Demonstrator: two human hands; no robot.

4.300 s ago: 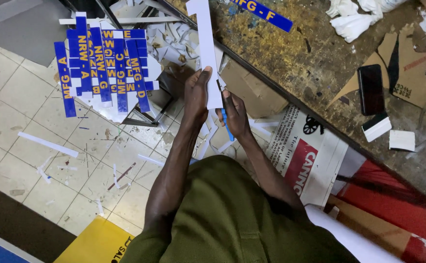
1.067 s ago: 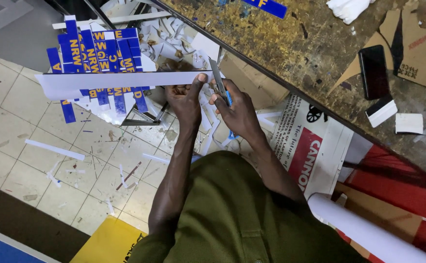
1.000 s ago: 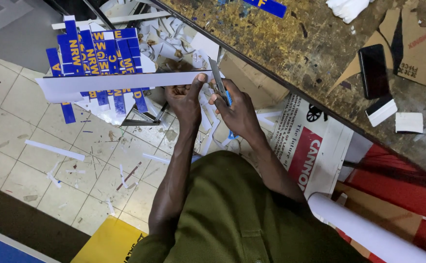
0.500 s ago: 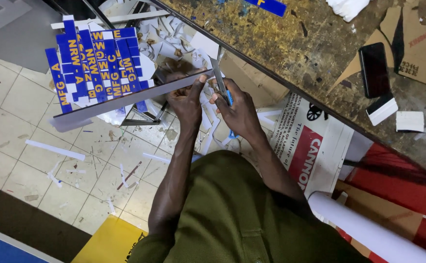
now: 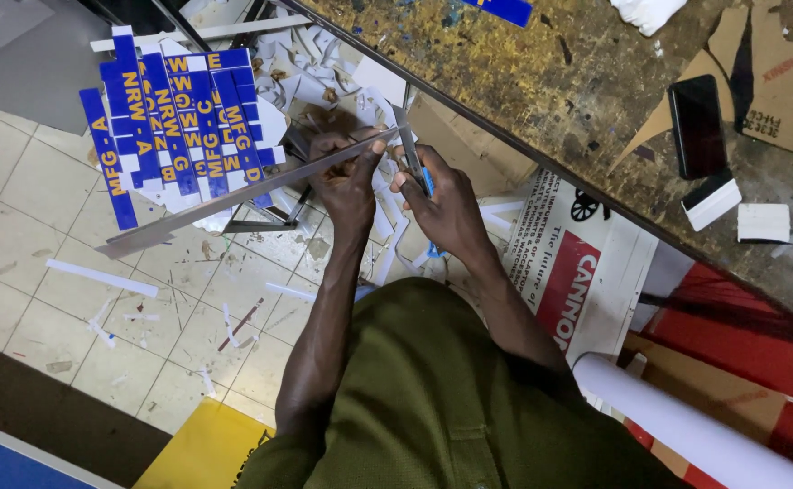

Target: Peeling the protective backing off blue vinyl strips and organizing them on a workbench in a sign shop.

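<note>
Scissors [image 5: 412, 156] sit shut tight in our right hand [image 5: 446, 204], while our left hand [image 5: 346, 177] pinches the long white strip [image 5: 233, 195], which runs toward eight o'clock from our fingers.

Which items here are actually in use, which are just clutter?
In use:
- left hand holding long grey strip
- right hand holding blue-handled cutter

Lying about:
- blue lettered strips
- black phone
- white blocks
- white roll
- floor offcuts
</note>
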